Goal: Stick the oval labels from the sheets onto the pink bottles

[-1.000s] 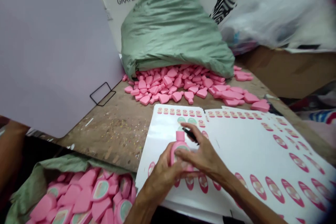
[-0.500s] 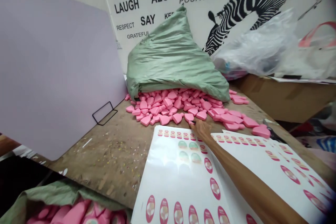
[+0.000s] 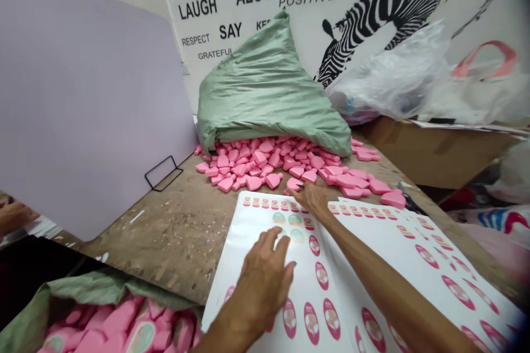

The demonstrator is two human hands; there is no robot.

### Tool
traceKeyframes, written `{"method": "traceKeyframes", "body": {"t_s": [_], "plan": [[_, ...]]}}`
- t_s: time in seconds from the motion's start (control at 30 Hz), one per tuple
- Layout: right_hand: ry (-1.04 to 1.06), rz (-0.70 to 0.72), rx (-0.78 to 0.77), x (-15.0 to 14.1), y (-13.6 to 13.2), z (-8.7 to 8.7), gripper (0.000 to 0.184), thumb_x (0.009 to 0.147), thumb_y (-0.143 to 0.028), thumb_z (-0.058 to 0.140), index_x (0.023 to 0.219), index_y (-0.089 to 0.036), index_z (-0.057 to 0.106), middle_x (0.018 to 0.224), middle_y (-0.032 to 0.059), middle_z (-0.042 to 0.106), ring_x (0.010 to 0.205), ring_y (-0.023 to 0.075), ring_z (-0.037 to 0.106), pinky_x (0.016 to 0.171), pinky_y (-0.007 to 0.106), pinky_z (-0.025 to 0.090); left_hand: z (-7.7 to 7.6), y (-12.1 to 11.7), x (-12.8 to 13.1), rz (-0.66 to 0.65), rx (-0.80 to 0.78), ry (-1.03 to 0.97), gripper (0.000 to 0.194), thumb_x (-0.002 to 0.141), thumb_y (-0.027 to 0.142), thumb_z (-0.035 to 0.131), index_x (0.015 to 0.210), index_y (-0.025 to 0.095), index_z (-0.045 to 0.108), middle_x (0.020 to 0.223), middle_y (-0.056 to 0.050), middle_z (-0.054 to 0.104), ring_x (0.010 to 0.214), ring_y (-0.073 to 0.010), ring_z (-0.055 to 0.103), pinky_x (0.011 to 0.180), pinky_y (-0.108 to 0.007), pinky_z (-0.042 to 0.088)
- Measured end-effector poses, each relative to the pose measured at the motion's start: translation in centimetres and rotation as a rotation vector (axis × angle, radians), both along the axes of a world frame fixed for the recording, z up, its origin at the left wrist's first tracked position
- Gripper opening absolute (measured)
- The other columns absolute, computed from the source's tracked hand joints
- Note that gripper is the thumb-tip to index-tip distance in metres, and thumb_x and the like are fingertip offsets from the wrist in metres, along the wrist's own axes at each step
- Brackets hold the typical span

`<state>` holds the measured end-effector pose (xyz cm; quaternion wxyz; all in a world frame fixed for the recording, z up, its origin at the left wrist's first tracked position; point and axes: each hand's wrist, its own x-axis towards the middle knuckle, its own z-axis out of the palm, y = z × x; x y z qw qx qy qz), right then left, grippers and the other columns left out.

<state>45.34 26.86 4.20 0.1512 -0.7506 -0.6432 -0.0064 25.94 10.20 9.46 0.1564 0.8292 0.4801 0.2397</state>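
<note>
My left hand lies flat, fingers stretched, on a white sticker sheet printed with oval pink labels. My right hand reaches over the sheet's far edge to the near side of a pile of pink heart-shaped pieces. Its fingers are curled round a thin dark tool whose tip shows at the fingertips, right against one pink piece. The pile spills from a green sack lying on the worn wooden table.
A second sticker sheet lies to the right. A green bag of labelled pink pieces sits at the lower left. A lilac board stands on a wire holder. Another person's hand shows at the left edge. Cardboard box and plastic bags back right.
A second ago both hands held a pink bottle-shaped piece over the sheet. The piece is gone from them; my right hand reached to the pile and my left hand came down flat on the sheet.
</note>
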Motion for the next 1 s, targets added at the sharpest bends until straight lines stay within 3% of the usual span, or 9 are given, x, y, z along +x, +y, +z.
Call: {"method": "traceKeyframes", "body": {"t_s": [0.13, 0.3, 0.4, 0.5, 0.53, 0.6, 0.73, 0.83, 1.0], "plan": [[0.006, 0.033, -0.024, -2.4, 0.6, 0.1, 0.034, 0.091, -0.043, 0.048, 0.103, -0.014, 0.060, 0.102, 0.0075, 0.063, 0.092, 0.0178, 0.060, 0.082, 0.038, 0.048, -2.0, -1.6, -0.5, -0.009, -0.005, -0.006, 0.032, 0.083, 0.016, 0.049, 0.114, 0.015, 0.057, 0.123, -0.016, 0.056, 0.112, -0.0279, 0.056, 0.091, -0.044, 0.051], [0.018, 0.138, -0.064, -0.9, -1.1, 3.6, 0.025, 0.086, -0.030, 0.049, 0.090, -0.009, 0.064, 0.091, 0.0161, 0.066, 0.087, 0.0258, 0.060, 0.071, 0.034, 0.043, -2.3, -0.1, -3.2, 0.132, 0.118, -0.048, 0.034, 0.085, 0.014, 0.046, 0.118, 0.016, 0.053, 0.122, -0.016, 0.057, 0.114, -0.0257, 0.055, 0.094, -0.044, 0.049], [0.058, 0.436, -0.188, 1.1, -5.1, 6.8, 0.015, 0.074, -0.031, 0.061, 0.074, -0.017, 0.063, 0.072, 0.0042, 0.065, 0.068, 0.0167, 0.057, 0.061, 0.026, 0.037, -1.0, 1.9, -2.0, 0.102, 0.194, -0.037, 0.061, 0.076, 0.016, 0.061, 0.134, 0.016, 0.041, 0.140, -0.018, 0.042, 0.131, -0.0327, 0.036, 0.105, -0.056, 0.031], [0.298, 0.905, -0.414, 2.2, -9.2, 8.1, 0.013, 0.077, -0.030, 0.057, 0.073, -0.018, 0.062, 0.069, -0.0010, 0.062, 0.061, 0.0116, 0.052, 0.057, 0.023, 0.035, -0.6, 2.8, -0.1, -0.167, -0.054, -0.118, 0.054, 0.073, 0.023, 0.067, 0.125, 0.020, 0.053, 0.128, -0.013, 0.056, 0.121, -0.0325, 0.048, 0.102, -0.052, 0.035], [0.401, 0.955, -0.455, 2.4, -10.2, 7.8, 0.016, 0.080, -0.032, 0.055, 0.077, -0.019, 0.063, 0.071, -0.0011, 0.063, 0.063, 0.0115, 0.052, 0.057, 0.023, 0.035, -0.8, 2.8, 0.4, -0.221, -0.209, -0.193, 0.041, 0.076, 0.028, 0.065, 0.115, 0.020, 0.060, 0.113, -0.011, 0.064, 0.108, -0.0297, 0.057, 0.094, -0.046, 0.044], [0.560, 0.848, -0.414, 2.7, -11.0, 5.9, 0.025, 0.086, -0.040, 0.048, 0.087, -0.019, 0.062, 0.079, 0.0000, 0.064, 0.068, 0.0125, 0.054, 0.059, 0.023, 0.038, -1.7, 2.5, 0.9, -0.161, -0.524, -0.430, 0.027, 0.081, 0.037, 0.058, 0.096, 0.016, 0.066, 0.085, -0.007, 0.068, 0.080, -0.0230, 0.064, 0.072, -0.034, 0.051], [0.446, 0.417, -0.044, 2.8, -10.1, 0.0, 0.031, 0.093, -0.041, 0.034, 0.092, -0.020, 0.056, 0.083, 0.0021, 0.065, 0.071, 0.0147, 0.058, 0.064, 0.027, 0.039, -3.6, 2.2, 1.4, 0.139, -0.879, -1.008, 0.040, 0.083, 0.048, 0.054, 0.101, 0.012, 0.059, 0.086, -0.009, 0.065, 0.067, -0.0155, 0.061, 0.063, -0.028, 0.051], [0.237, 0.346, 0.086, 2.4, -9.7, -2.9, 0.019, 0.090, -0.034, 0.043, 0.089, -0.020, 0.056, 0.083, 0.0029, 0.066, 0.076, 0.0183, 0.057, 0.071, 0.032, 0.035, -4.5, 2.8, 2.3, 0.196, -0.944, -1.205, 0.038, 0.080, 0.045, 0.060, 0.099, 0.012, 0.056, 0.094, -0.012, 0.063, 0.070, -0.0148, 0.061, 0.067, -0.030, 0.053], [0.145, 0.359, 0.149, 1.9, -10.1, -3.6, 0.016, 0.088, -0.027, 0.045, 0.087, -0.018, 0.059, 0.085, 0.0070, 0.066, 0.083, 0.0219, 0.054, 0.075, 0.036, 0.028, -6.3, 4.2, 4.1, 0.274, -0.861, -1.186, 0.037, 0.075, 0.039, 0.067, 0.095, 0.012, 0.055, 0.084, -0.010, 0.064, 0.069, -0.0179, 0.064, 0.066, -0.033, 0.055]]}}
